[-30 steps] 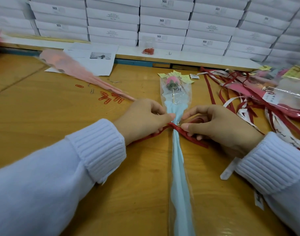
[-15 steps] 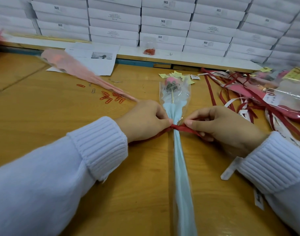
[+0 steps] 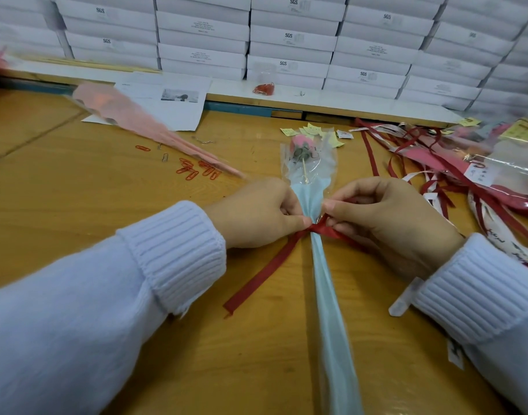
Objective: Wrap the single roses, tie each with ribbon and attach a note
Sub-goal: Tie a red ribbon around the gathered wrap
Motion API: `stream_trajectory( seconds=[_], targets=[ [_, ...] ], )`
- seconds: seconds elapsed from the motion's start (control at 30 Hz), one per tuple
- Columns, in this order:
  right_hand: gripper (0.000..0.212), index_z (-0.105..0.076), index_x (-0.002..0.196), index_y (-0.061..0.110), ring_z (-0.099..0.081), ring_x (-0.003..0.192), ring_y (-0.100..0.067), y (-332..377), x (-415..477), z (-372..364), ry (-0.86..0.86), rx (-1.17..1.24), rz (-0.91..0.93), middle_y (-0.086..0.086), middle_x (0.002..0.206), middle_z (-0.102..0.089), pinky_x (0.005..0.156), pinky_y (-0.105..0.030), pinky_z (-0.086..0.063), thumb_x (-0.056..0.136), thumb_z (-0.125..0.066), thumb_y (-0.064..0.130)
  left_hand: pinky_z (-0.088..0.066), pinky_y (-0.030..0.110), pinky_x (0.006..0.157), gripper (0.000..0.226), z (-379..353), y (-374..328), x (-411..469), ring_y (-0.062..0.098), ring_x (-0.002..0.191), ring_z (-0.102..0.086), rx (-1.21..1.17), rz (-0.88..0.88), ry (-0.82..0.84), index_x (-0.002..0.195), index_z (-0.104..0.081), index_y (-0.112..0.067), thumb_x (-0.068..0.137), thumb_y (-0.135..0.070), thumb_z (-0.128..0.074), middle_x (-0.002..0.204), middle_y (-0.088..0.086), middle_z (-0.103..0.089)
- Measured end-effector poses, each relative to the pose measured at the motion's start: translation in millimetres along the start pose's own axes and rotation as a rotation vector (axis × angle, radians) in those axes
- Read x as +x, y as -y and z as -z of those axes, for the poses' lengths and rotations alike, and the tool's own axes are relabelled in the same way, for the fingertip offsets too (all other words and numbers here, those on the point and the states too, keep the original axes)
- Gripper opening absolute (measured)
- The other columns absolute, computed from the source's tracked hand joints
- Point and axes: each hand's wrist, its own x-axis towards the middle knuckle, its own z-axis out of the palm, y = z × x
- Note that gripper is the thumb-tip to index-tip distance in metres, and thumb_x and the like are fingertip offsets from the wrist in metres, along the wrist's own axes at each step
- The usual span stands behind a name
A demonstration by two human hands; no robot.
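A pink rose (image 3: 301,144) lies in a light blue and clear wrapper (image 3: 328,295) that runs down the middle of the wooden table (image 3: 77,199). A dark red ribbon (image 3: 265,271) crosses the wrapper's pinched neck, one tail trailing down to the left. My left hand (image 3: 256,214) pinches the ribbon at the left of the neck. My right hand (image 3: 388,217) pinches it on the right side. Small yellow notes (image 3: 312,130) lie just beyond the rose head.
An empty pink wrapper (image 3: 130,121) and red paper clips (image 3: 196,172) lie to the left. Loose red and white ribbons (image 3: 430,163) and finished wrapped roses (image 3: 514,175) pile at the right. A printed sheet (image 3: 172,103) and stacked white boxes (image 3: 286,40) line the back.
The ribbon has been drawn tighter round the wrapper's neck, and its left tail now lies out on the table. Both hands stayed at the neck.
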Motion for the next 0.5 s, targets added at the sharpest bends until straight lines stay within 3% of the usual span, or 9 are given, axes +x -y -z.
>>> stream_trajectory(
  seconds=[0.1,0.27,0.4,0.5],
  targets=[
    [0.012,-0.071,0.074,0.01,-0.065,0.057,-0.016,-2.0,-0.3,-0.2,-0.018,-0.134,0.047,-0.01,0.066,-0.07,0.052,-0.017,-0.053,0.064,-0.078,0.01,-0.032,0.006,0.042,0.02,-1.2,0.8,-1.0,-0.007,0.044,-0.045,0.001,-0.051,0.013,0.074,-0.065,-0.026,0.09,-0.036,-0.06,0.042,-0.017,-0.048],
    [0.017,-0.07,0.083,0.012,-0.067,0.068,-0.028,-2.6,-1.6,-0.9,-0.041,-0.175,0.129,-0.012,0.074,-0.07,0.067,-0.035,-0.059,0.074,-0.073,-0.002,-0.037,0.013,0.061,0.019,-3.0,0.6,-5.1,0.001,0.065,-0.047,0.119,-0.197,0.032,0.081,-0.061,-0.021,0.093,-0.034,-0.054,0.07,-0.007,-0.05],
    [0.017,-0.069,0.083,0.013,-0.066,0.063,-0.02,-0.1,-2.6,-3.1,-0.036,-0.284,0.236,-0.005,0.065,-0.066,0.066,-0.025,-0.057,0.076,-0.072,-0.002,-0.039,0.027,0.074,0.023,-3.2,-3.1,-7.7,0.012,0.078,-0.049,0.235,-0.32,0.099,0.074,-0.049,-0.023,0.096,-0.03,-0.048,0.08,-0.004,-0.053],
    [0.018,-0.068,0.082,0.013,-0.063,0.06,-0.014,0.6,-2.3,-4.2,-0.057,-0.331,0.274,-0.001,0.062,-0.064,0.062,-0.019,-0.054,0.077,-0.071,-0.004,-0.039,0.028,0.068,0.029,-3.0,-4.6,-7.5,0.011,0.071,-0.049,0.278,-0.356,0.095,0.068,-0.041,-0.029,0.097,-0.031,-0.045,0.072,-0.007,-0.051]
  ],
)
